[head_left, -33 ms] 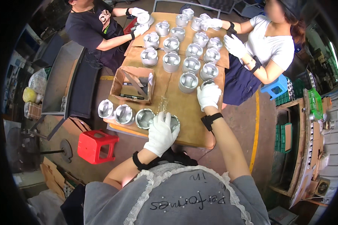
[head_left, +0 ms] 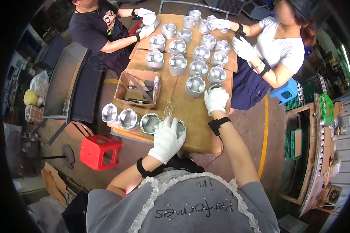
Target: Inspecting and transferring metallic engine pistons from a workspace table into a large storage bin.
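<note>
Both my hands wear white gloves. My left hand [head_left: 168,139] lies over a metal piston [head_left: 181,128] at the table's near edge, fingers closed about its rim and hiding much of it. Beside that hand, to the left, stand an open-topped piston [head_left: 150,123] and two more, the nearer one a silver piston [head_left: 128,118]. My right hand [head_left: 216,101] grips another piston [head_left: 214,87] at the right side of the table; the fingers cover most of it. Just past it stand a larger piston [head_left: 195,85] and a silver piston [head_left: 216,73].
Several pistons stand in rows across the cardboard-covered table [head_left: 179,93]. A cardboard box [head_left: 122,91] with a marker and dark tools sits left of centre. Two gloved co-workers handle pistons at the far left and far right. A red stool [head_left: 101,151] stands on the floor at left.
</note>
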Action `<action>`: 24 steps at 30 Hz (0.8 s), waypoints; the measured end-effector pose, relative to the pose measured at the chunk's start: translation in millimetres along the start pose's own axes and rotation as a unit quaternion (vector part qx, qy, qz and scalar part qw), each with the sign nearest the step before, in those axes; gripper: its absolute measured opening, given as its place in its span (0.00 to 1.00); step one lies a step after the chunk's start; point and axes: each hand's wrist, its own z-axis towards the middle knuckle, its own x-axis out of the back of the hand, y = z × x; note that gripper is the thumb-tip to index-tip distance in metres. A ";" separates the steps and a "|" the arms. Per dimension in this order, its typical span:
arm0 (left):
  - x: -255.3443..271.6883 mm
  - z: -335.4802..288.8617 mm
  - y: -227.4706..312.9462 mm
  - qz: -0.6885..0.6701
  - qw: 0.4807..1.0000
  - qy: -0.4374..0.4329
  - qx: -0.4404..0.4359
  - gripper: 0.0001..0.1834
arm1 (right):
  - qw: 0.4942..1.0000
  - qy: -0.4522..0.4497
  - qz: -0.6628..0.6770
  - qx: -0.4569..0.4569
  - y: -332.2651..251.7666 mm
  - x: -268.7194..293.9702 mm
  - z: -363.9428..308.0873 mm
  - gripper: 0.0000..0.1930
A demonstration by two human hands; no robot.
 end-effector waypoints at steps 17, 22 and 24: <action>-61.1 -60.6 81.1 -0.281 0.924 -0.260 0.014 0.21 | 0.675 -0.267 0.669 -0.160 194.2 64.5 -165.4 0.13; -82.8 -61.4 123.4 -0.662 0.608 -0.394 0.192 0.23 | 0.496 -0.147 0.796 -0.314 222.6 99.7 -240.0 0.10; -86.2 -55.7 134.5 -0.763 0.494 -0.401 0.113 0.21 | 0.409 -0.138 0.845 -0.314 227.7 115.9 -251.8 0.09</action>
